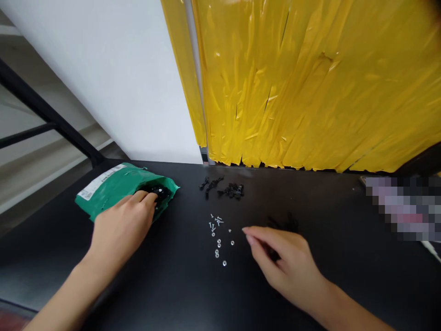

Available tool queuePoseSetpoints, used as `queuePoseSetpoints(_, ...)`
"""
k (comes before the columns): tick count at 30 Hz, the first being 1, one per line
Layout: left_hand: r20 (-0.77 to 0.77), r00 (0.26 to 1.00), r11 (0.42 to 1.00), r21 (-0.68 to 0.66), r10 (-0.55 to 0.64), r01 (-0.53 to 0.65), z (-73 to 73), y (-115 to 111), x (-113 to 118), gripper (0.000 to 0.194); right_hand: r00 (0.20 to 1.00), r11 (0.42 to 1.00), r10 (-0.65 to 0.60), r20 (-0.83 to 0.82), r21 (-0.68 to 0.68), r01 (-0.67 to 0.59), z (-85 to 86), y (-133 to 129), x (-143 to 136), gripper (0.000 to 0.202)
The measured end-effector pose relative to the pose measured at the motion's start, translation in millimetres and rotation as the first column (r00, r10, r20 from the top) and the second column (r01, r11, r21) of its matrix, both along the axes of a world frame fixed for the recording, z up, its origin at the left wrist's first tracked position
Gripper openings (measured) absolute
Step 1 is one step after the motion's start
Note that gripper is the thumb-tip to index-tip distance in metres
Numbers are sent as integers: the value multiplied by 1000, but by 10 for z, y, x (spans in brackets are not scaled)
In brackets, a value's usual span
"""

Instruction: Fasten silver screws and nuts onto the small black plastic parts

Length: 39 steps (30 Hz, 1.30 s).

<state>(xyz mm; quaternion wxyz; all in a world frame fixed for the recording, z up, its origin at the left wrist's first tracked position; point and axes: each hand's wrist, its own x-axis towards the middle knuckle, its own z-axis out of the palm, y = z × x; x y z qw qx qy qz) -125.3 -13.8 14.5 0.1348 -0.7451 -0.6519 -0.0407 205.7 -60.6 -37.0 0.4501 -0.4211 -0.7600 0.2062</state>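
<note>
On the left of the black table lies a green plastic bag (115, 188) with a white label, its torn mouth facing right. Small black parts (161, 191) show inside the mouth. My left hand (127, 218) reaches into that opening with its fingers curled together; the fingertips are hidden. Right of centre, my right hand (284, 262) hovers low over the table, thumb and index finger pinched; anything between them is too small to make out. Left of its fingertips lie several small silver screws (218, 221) and several round metal nuts (219, 243), loosely scattered.
Small black pieces (234, 190) lie in a cluster toward the back. More dark pieces (291, 223) sit behind my right hand. A pixelated object (403, 211) is at the right, with a white cable (430, 250). Yellow plastic sheeting (292, 92) hangs behind the table beside a white panel (138, 82).
</note>
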Motion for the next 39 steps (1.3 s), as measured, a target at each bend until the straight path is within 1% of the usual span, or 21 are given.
queuePoseSetpoints(1,-118,993,1000,11,23,-22,15,-24,31,42,997,998,-57,54,36,56,52,44,81,20)
queuePoseSetpoints(2,-174,985,999,33,16,-11,29,-45,75,42,985,990,-141,103,43,137,110,95,175,20)
queuePoseSetpoints(3,-181,983,998,70,19,-6,41,-60,130,42,963,974,-226,144,23,225,169,148,275,16)
queuePoseSetpoints(4,-176,984,994,104,-25,44,52,-66,197,42,932,951,-303,201,8,308,222,199,373,12)
queuePoseSetpoints(5,-167,983,987,130,-71,93,62,-62,276,41,892,933,-345,290,2,360,264,244,460,9)
queuePoseSetpoints(7,-123,969,963,142,-214,230,87,-24,462,38,836,931,-313,451,-27,363,293,301,580,10)
queuePoseSetpoints(9,-71,936,929,120,-345,351,113,44,667,36,805,942,-241,543,-70,329,251,313,617,15)
queuePoseSetpoints(12,-12,889,883,111,-457,456,114,160,922,36,785,947,-209,583,-80,312,131,286,566,14)
queuePoseSetpoints(14,89,872,875,111,-481,472,62,225,994,35,786,947,-216,579,-72,314,75,273,514,9)
queuePoseSetpoints(16,207,863,888,101,-461,450,-25,275,969,34,800,947,-225,557,-68,314,58,272,465,6)
queuePoseSetpoints(17,234,866,897,89,-442,434,-74,296,929,34,808,947,-232,542,-64,314,60,273,440,6)
queuePoseSetpoints(18,241,875,906,67,-421,417,-121,315,879,34,817,948,-239,524,-58,314,66,274,413,6)
queuePoseSetpoints(20,215,915,939,22,-341,344,-198,352,786,36,836,949,-248,489,-49,310,76,270,354,6)
queuePoseSetpoints(22,194,941,959,-3,-279,284,-237,392,744,36,855,955,-241,459,-46,294,74,254,290,6)
queuePoseSetpoints(27,166,976,988,-41,-141,149,-206,522,868,38,893,971,-194,405,-53,235,44,206,185,10)
queuePoseSetpoints(31,204,978,997,-58,-39,52,-198,579,919,33,908,977,-170,382,-52,205,25,181,149,12)
queuePoseSetpoints(33,234,972,996,-85,-16,37,-224,575,906,30,915,984,-135,380,-56,168,16,157,116,12)
queuePoseSetpoints(36,276,961,991,-127,-14,51,-263,556,876,23,920,995,-47,389,-64,78,7,96,42,14)
queuePoseSetpoints(39,339,940,987,-135,-33,83,-253,537,838,28,920,998,19,392,-62,6,21,31,-29,17)
